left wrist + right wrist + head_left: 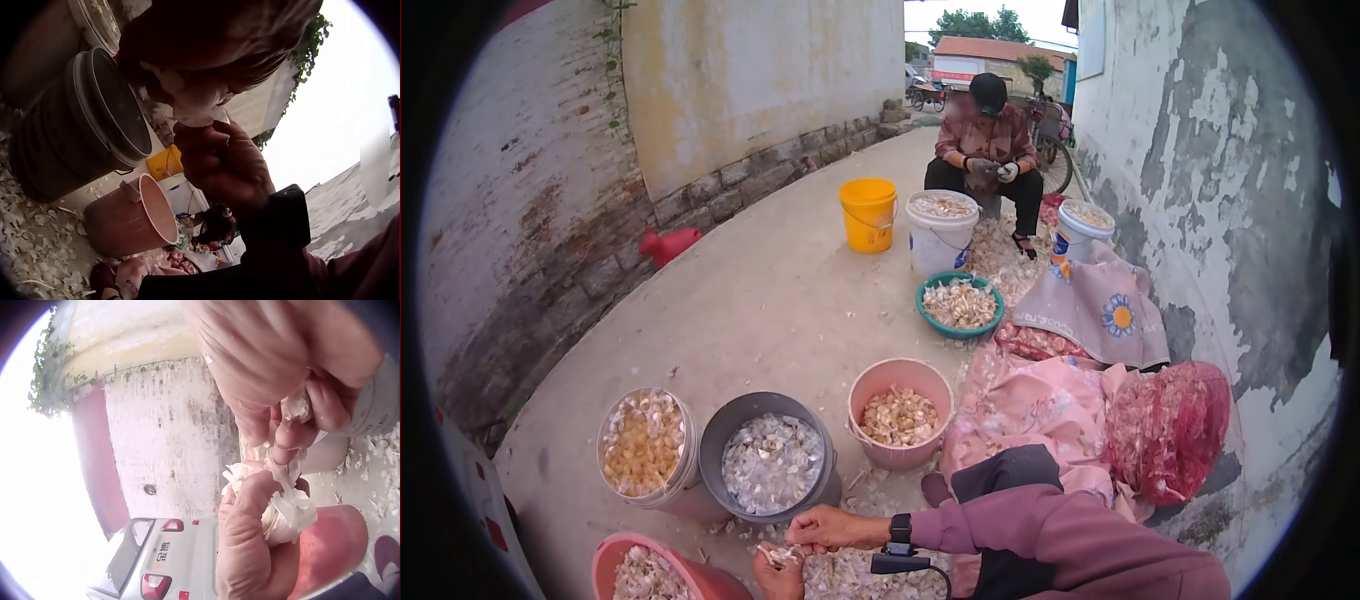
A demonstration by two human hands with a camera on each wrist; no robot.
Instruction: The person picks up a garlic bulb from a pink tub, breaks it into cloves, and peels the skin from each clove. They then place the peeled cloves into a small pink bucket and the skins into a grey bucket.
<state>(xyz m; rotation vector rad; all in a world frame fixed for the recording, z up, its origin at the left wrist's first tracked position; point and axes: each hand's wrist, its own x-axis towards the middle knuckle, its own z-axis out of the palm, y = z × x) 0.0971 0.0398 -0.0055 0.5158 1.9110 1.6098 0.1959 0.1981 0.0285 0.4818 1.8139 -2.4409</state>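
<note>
The right hand's [275, 369] fingers are curled close together, thumb and fingertips clamped on papery skin [281, 472]; a pale piece [295, 407] sits among them. The left hand's [247, 544] fingers curl round the garlic bulb [289, 515], just below the right fingertips. A steady left grip, with short, light tugs from the right close to the bulb, should best loosen the skin without bruising the flesh. Beyond the hands stand the grey bucket [832, 488] and a red-pink bucket [712, 574], close enough that little reach is needed.
</note>
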